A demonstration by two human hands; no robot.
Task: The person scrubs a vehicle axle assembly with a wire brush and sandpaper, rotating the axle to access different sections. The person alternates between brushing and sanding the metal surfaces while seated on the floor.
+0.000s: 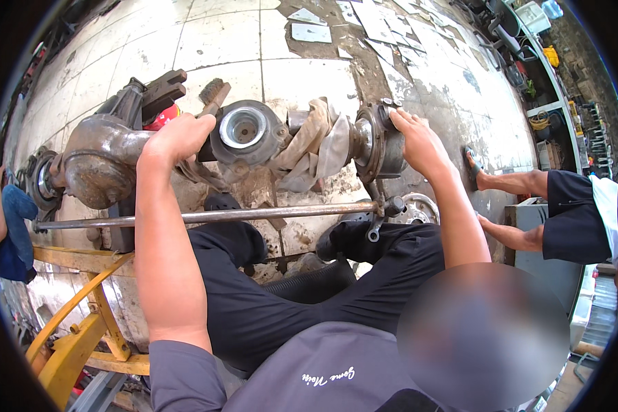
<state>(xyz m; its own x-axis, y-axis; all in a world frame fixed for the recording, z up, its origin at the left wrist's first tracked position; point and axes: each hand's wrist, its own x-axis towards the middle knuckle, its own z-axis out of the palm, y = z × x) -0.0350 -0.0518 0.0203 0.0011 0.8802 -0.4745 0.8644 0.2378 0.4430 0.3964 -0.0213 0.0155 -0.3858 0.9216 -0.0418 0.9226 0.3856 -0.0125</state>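
Note:
A greasy vehicle axle (93, 144) with a bulging differential housing lies across in front of my knees. My left hand (178, 141) is closed around the wooden handle of a brush (215, 95), bristles upward, over the axle tube. Right beside it sits a round metal hub (244, 130) with a shiny ring in its bore. A dirty beige rag (316, 151) drapes over the tube farther right. At the axle's right end my right hand (415, 137) grips the edge of a dark wheel-end drum (390, 147); its fingertips are partly hidden. A long steel rod (275, 211) runs along the near side.
A yellow metal frame (82, 350) stands at lower left. On the right is a bystander's leg (522, 182), near a grey box (539, 250). Shelving with tools (559, 103) lines the far right. Broken tiles (312, 31) lie at the back. Another person crouches at the left edge.

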